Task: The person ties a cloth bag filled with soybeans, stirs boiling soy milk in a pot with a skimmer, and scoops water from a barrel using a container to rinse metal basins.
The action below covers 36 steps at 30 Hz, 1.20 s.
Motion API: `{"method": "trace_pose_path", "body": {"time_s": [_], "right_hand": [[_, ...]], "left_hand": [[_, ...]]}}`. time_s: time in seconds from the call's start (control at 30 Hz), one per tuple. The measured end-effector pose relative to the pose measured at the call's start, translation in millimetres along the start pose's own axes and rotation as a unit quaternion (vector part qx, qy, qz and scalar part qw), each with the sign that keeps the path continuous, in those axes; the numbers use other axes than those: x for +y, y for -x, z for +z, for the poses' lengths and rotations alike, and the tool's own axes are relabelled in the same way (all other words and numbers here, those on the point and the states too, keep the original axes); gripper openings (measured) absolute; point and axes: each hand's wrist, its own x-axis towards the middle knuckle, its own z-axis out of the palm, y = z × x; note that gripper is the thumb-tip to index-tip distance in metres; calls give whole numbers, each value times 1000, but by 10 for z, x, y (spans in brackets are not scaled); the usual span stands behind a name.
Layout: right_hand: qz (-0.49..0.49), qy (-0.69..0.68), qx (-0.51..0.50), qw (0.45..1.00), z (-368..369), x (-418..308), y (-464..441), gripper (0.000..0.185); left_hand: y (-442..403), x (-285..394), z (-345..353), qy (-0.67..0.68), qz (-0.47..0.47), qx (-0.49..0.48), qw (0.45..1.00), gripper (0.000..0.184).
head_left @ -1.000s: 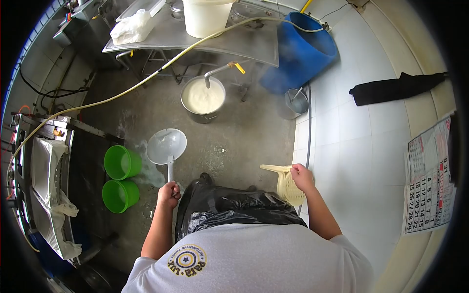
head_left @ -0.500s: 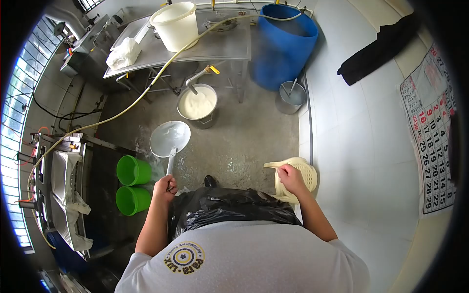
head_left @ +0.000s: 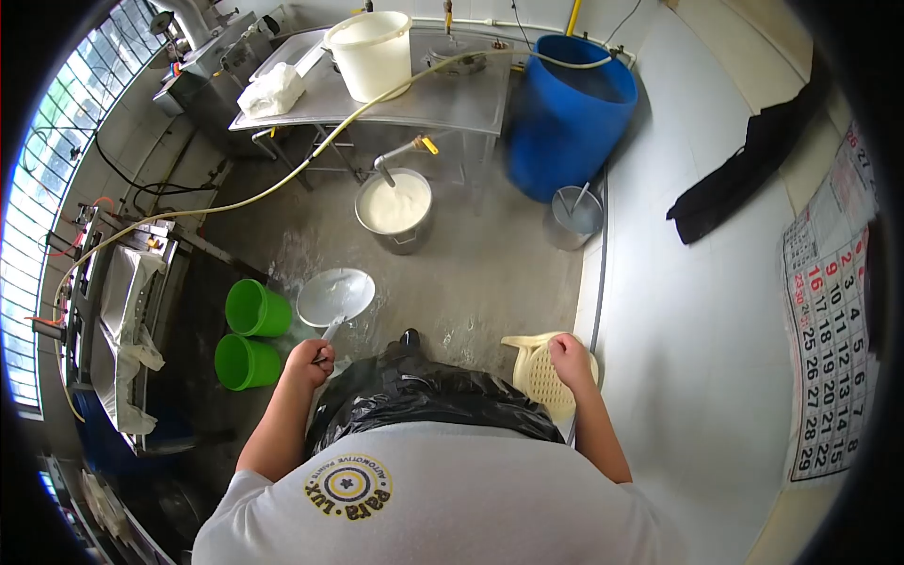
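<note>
My left hand (head_left: 309, 362) is closed round the handle of a wide, round, pale long-handled scoop (head_left: 336, 296), held low over the floor. Whether its face has holes I cannot make out. My right hand (head_left: 571, 358) makes a fist with nothing visible in it. In the view it overlaps a cream plastic chair (head_left: 546, 381); contact between them does not show. Ahead of me a metal pot (head_left: 403, 242) stands on the floor, filled with a creamy white substance (head_left: 397, 202). A pipe with a yellow-handled valve (head_left: 428, 145) ends over the pot.
Two green buckets (head_left: 256, 309) stand at the left. A steel table (head_left: 452, 105) carries a white bucket (head_left: 370, 61) and a white bag (head_left: 272, 90). At the back right are a blue drum (head_left: 571, 122) and a metal pail (head_left: 573, 222). A yellowish hose (head_left: 247, 201) crosses the view.
The view has shifted, and the black boot shows more in front. The scoop is still in my left hand and now looks shorter in its handle. My right hand remains a fist.
</note>
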Motion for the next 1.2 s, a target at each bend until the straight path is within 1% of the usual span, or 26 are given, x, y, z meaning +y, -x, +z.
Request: {"method": "trace_pose_path", "body": {"time_s": [0.07, 0.13, 0.2, 0.27, 0.33, 0.37, 0.43, 0.47, 0.53, 0.57, 0.6, 0.67, 0.73, 0.8, 0.87, 0.93, 1.0, 1.03, 1.07, 1.1, 1.13, 1.17, 1.2], "right_hand": [[-1, -10, -4, 1000, 22, -360, -157, 23], [-28, -7, -16, 999, 71, -690, -336, 24], [-23, 7, -33, 999, 173, -946, -511, 26], [-88, 29, -62, 994, 320, -1115, -716, 26], [-99, 69, -77, 990, 474, -1275, -945, 26], [-96, 101, -112, 984, 558, -1343, -1075, 27], [-71, 169, -177, 967, 724, -1530, -1333, 28], [-74, 180, -185, 963, 825, -1581, -1503, 28], [-129, 237, -244, 932, 1038, -1711, -1823, 28], [-85, 253, -290, 919, 1107, -1839, -1982, 29], [-85, 262, -299, 914, 1183, -1988, -2124, 29], [-61, 311, -323, 892, 1377, -2286, -2386, 30], [-57, 312, -326, 891, 1552, -2609, -2631, 31], [-53, 314, -327, 890, 1737, -2835, -2875, 31], [-121, 322, -320, 882, 1917, -2988, -3086, 34], [-132, 339, -331, 871, 2120, -3147, -3293, 33], [-143, 355, -340, 859, 2300, -3250, -3531, 33], [-146, 372, -344, 849, 2411, -3242, -3702, 36], [-149, 389, -349, 839, 2511, -3237, -3868, 39], [-152, 392, -352, 836, 2603, -3226, -4046, 39], [-148, 399, -318, 847, 2696, -3231, -4231, 45], [-143, 406, -285, 857, 2772, -3238, -4424, 51], [-112, 414, -270, 862, 2843, -3305, -4634, 64]], "left_hand": [[-176, 79, -41, 18, -12, -3, 1000, 6], [-314, 136, -34, 36, -27, -4, 999, 7], [-444, 195, 15, 34, -13, 39, 999, 8], [-596, 306, 49, 40, -19, 44, 998, 9], [-810, 446, 57, 35, -16, 27, 999, 9], [-924, 527, 62, 46, -22, 25, 998, 9], [-1114, 717, 119, 40, 2, -8, 999, 11], [-1216, 820, 150, 54, -4, -7, 999, 11], [-1290, 1041, 253, 7, 2, -9, 1000, 14], [-1406, 1114, 234, 1, 11, -10, 1000, 20], [-1425, 1206, 249, 12, 3, -7, 1000, 20], [-1449, 1430, 303, -67, 22, -15, 997, 22], [-1472, 1655, 357, -82, 11, -9, 996, 23], [-1501, 1841, 396, -135, 17, -38, 990, 23], [-1494, 1958, 545, -151, 22, -17, 988, 24], [-1568, 2015, 655, -169, 30, 4, 985, 25], [-1713, 2017, 741, -205, 59, -15, 977, 25], [-1744, 2079, 806, -240, 50, -29, 969, 21], [-1777, 2130, 889, -235, 48, -28, 970, 21], [-1772, 2195, 1011, -211, 24, -35, 977, 21], [-1789, 2237, 1117, -186, 0, -42, 982, 22], [-1832, 2247, 1202, -180, -1, -40, 983, 22], [-1899, 2241, 1279, -151, -13, -69, 986, 22]]}}
